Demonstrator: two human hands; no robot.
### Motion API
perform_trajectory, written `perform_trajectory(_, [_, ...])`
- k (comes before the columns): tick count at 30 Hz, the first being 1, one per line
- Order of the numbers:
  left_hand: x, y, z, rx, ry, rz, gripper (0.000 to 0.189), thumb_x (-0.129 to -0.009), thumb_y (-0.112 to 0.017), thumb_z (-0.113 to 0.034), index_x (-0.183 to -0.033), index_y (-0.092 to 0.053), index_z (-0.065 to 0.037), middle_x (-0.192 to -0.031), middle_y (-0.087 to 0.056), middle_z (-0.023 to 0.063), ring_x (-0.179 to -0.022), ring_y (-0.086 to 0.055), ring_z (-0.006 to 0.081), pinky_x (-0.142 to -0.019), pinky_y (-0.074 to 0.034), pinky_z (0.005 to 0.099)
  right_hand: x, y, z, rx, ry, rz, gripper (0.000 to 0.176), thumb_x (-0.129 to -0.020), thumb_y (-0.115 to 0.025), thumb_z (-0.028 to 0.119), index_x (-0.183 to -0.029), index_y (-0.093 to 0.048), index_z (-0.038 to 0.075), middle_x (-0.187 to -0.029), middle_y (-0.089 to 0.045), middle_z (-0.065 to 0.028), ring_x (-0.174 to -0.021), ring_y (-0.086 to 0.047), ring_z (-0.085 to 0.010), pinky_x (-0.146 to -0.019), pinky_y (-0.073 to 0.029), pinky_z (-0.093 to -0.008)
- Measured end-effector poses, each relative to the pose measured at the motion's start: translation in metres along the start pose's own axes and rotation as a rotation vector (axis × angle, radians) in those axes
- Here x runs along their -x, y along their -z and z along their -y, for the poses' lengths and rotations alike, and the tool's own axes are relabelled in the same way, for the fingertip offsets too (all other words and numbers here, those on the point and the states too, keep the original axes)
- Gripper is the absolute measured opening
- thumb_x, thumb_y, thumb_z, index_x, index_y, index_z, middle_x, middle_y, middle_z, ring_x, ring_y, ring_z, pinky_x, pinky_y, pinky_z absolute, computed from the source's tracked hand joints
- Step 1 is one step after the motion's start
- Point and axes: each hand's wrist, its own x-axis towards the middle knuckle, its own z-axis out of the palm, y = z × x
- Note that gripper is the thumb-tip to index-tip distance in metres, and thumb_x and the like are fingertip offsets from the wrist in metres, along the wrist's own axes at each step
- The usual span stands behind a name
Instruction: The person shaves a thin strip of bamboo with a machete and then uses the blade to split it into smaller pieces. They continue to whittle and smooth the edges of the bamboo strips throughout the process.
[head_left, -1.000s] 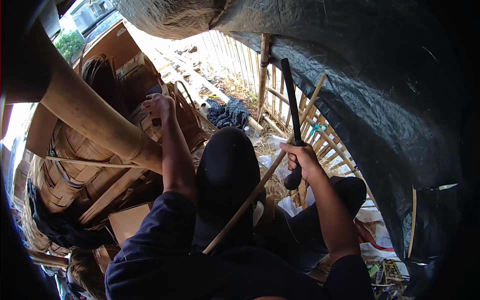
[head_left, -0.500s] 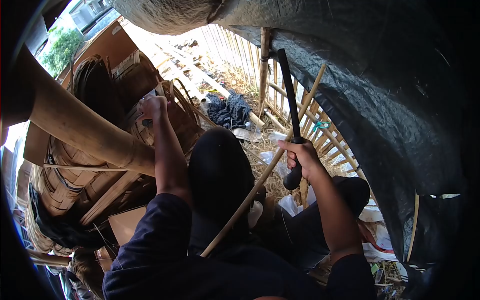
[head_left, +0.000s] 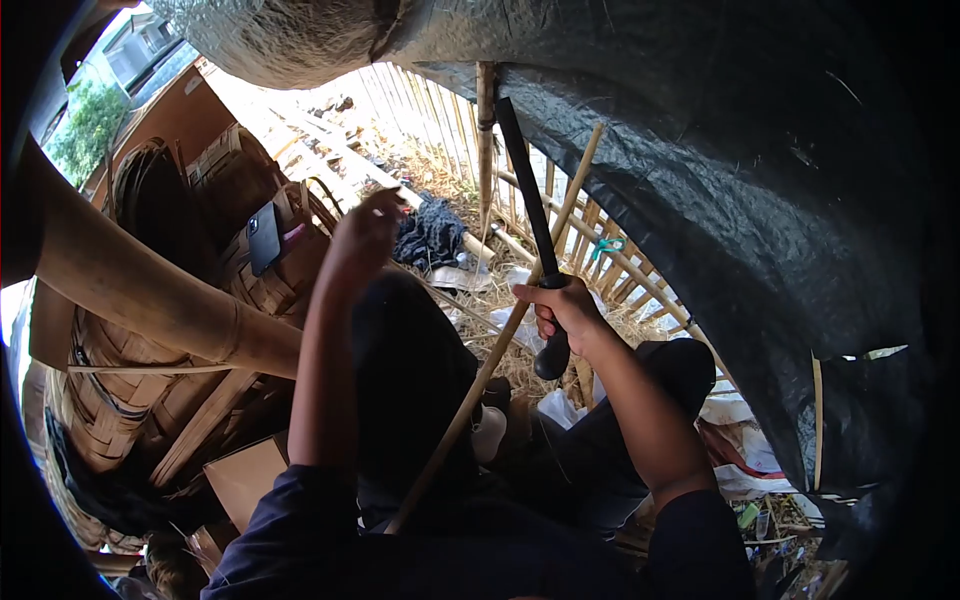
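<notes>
My right hand point(head_left: 562, 308) is shut on the black handle of a long dark knife point(head_left: 525, 185), whose blade points up and away from me. A thin bamboo stick point(head_left: 470, 395) runs diagonally from my lap up past that hand and crosses the blade. My left hand point(head_left: 362, 238) is raised in the air above my left knee point(head_left: 400, 340). I see the back of it with the fingers curled away, and nothing shows in it. A dark phone point(head_left: 263, 237) rests on the woven baskets point(head_left: 270, 285), to the left of that hand.
A thick bamboo pole point(head_left: 140, 290) slants across the left over stacked woven baskets point(head_left: 120, 400). A black tarp point(head_left: 760, 200) hangs over a bamboo fence point(head_left: 620, 270) on the right. Dark cloth point(head_left: 428, 232), straw and plastic scraps lie on the ground ahead. A cardboard piece point(head_left: 245, 475) sits at lower left.
My left hand has let go of the phone on the baskets and moved right and up into the air. My right hand and the knife have shifted slightly left in view.
</notes>
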Motion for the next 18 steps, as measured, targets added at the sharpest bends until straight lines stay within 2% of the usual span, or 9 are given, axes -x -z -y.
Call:
perform_trajectory(2, [0.046,-0.042,-0.003,0.117,0.052,0.323,0.047,-0.101,-0.044,-0.038,-0.131,-0.048,-0.002,-0.110,-0.064,0.0112,-0.096,-0.059,0.0162,-0.076,-0.048,0.0270,-0.001,-0.001,-0.002,0.003,0.016,0.011,0.027,-0.076,-0.079,0.020,-0.070,-0.056,0.005,-0.050,-0.045,0.0024,-0.036,-0.040,-0.0079,-0.037,-0.033,-0.0247])
perform_trajectory(3, [0.062,-0.063,0.004,0.031,0.025,0.427,0.048,-0.101,-0.041,-0.039,-0.129,-0.048,-0.001,-0.110,-0.063,0.0105,-0.099,-0.060,0.0154,-0.077,-0.049,0.0293,-0.002,-0.002,-0.002,0.005,0.027,0.028,0.027,-0.076,-0.078,0.020,-0.071,-0.057,0.005,-0.050,-0.045,0.0027,-0.036,-0.040,-0.0076,-0.037,-0.032,-0.0242])
perform_trajectory(5, [0.089,-0.079,-0.006,0.204,0.188,0.740,0.043,-0.102,-0.039,-0.038,-0.123,-0.049,-0.002,-0.099,-0.064,0.0094,-0.093,-0.063,0.0159,-0.076,-0.052,0.0311,-0.002,-0.005,-0.003,0.035,0.049,0.019,0.027,-0.077,-0.078,0.021,-0.071,-0.057,0.005,-0.050,-0.045,0.0030,-0.036,-0.040,-0.0073,-0.037,-0.032,-0.0238])
perform_trajectory(8, [0.117,-0.092,-0.012,0.374,0.359,0.729,0.037,-0.103,-0.038,-0.033,-0.116,-0.052,-0.001,-0.081,-0.059,0.0058,-0.052,-0.059,0.0110,-0.047,-0.048,0.0224,0.000,-0.008,-0.002,0.133,0.077,-0.024,0.030,-0.079,-0.078,0.027,-0.072,-0.058,0.005,-0.050,-0.045,0.0037,-0.036,-0.040,-0.0066,-0.036,-0.031,-0.0233])
perform_trajectory(12, [0.104,-0.060,-0.008,0.586,0.417,0.678,0.027,-0.102,-0.041,-0.023,-0.110,-0.053,-0.001,-0.073,-0.055,0.0041,-0.042,-0.050,0.0097,-0.037,-0.041,0.0212,-0.003,-0.007,0.001,0.098,0.122,-0.010,0.041,-0.079,-0.078,0.036,-0.065,-0.052,0.007,-0.048,-0.043,0.0041,-0.035,-0.038,-0.0066,-0.036,-0.031,-0.0245])
perform_trajectory(14, [0.099,-0.044,-0.005,0.710,0.400,0.594,0.026,-0.101,-0.043,-0.025,-0.103,-0.053,-0.001,-0.072,-0.054,0.0031,-0.044,-0.052,0.0113,-0.037,-0.040,0.0207,-0.011,-0.001,0.006,0.104,0.206,-0.051,0.043,-0.080,-0.077,0.034,-0.061,-0.047,0.010,-0.047,-0.042,0.0039,-0.034,-0.039,-0.0070,-0.035,-0.031,-0.0247])
perform_trajectory(15, [0.097,-0.040,-0.006,0.711,0.395,0.595,0.026,-0.101,-0.043,-0.025,-0.103,-0.053,-0.001,-0.072,-0.054,0.0031,-0.044,-0.052,0.0113,-0.037,-0.040,0.0207,-0.013,0.001,0.011,0.133,0.219,-0.099,0.036,-0.083,-0.074,0.029,-0.068,-0.049,0.009,-0.049,-0.042,0.0030,-0.034,-0.038,-0.0077,-0.035,-0.030,-0.0244])
perform_trajectory(17, [0.093,-0.034,-0.006,0.714,0.430,0.386,0.029,-0.101,-0.043,-0.030,-0.095,-0.052,-0.004,-0.068,-0.052,0.0019,-0.044,-0.050,0.0112,-0.036,-0.037,0.0200,-0.021,0.010,0.016,0.132,0.293,-0.172,0.040,-0.086,-0.069,0.036,-0.068,-0.048,0.008,-0.049,-0.042,0.0013,-0.032,-0.038,-0.0095,-0.035,-0.032,-0.0256])
perform_trajectory(18, [0.091,-0.034,0.001,0.715,0.427,0.391,0.029,-0.101,-0.043,-0.030,-0.095,-0.052,-0.004,-0.068,-0.052,0.0019,-0.044,-0.050,0.0112,-0.036,-0.037,0.0200,-0.024,0.013,0.019,0.059,0.320,-0.185,0.042,-0.087,-0.067,0.040,-0.068,-0.048,0.007,-0.048,-0.042,0.0007,-0.032,-0.038,-0.0101,-0.034,-0.032,-0.0259])
